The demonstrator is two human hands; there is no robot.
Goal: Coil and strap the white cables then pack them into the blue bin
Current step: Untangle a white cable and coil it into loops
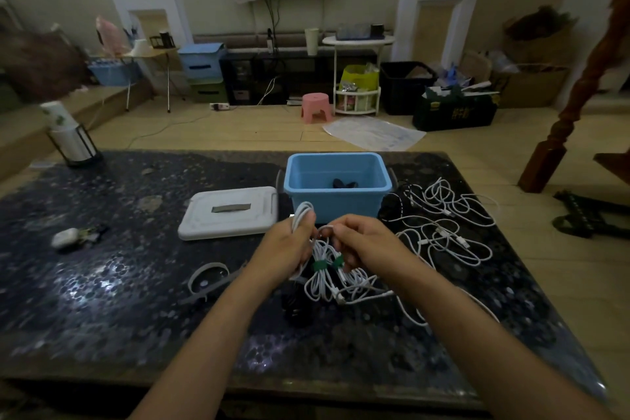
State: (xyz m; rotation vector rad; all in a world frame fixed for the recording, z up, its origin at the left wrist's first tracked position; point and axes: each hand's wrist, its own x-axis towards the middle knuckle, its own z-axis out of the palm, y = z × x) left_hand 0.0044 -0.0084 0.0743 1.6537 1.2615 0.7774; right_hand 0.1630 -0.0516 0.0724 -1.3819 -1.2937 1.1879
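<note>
1. Two bare hands meet above the middle of the dark speckled stone desk (102, 300), just in front of the light blue plastic bin (337, 181).
2. The left hand (289, 245) has its fingers curled round a loop of thin white cable (301, 213) that stands up out of its grip, close to the bin's near wall.
3. The right hand (361, 242) pinches the same cable between thumb and fingertips at a small white bend, just beside the left hand.
4. Below the hands hang two bundles of coiled white cable (327, 280), each bound with a green strap (320, 265); their lower loops lie on the desk, and a loose length trails off toward the right under the right forearm.
5. A tangle of unstrapped white cables (446, 222) lies spread on the desk to the right of the bin, apart from the hands.
6. The bin stands open near the far edge of the desk, with something small and dark on its floor; what it is cannot be told.
7. A white rectangular lid with a grey handle (228, 213) lies flat just left of the bin.
8. Grey straps (208, 280) lie looped on the desk beside the left forearm.
9. A small white case (66, 237) rests further left, and a lantern-shaped lamp (73, 143) stands at the desk's far left corner.
</note>
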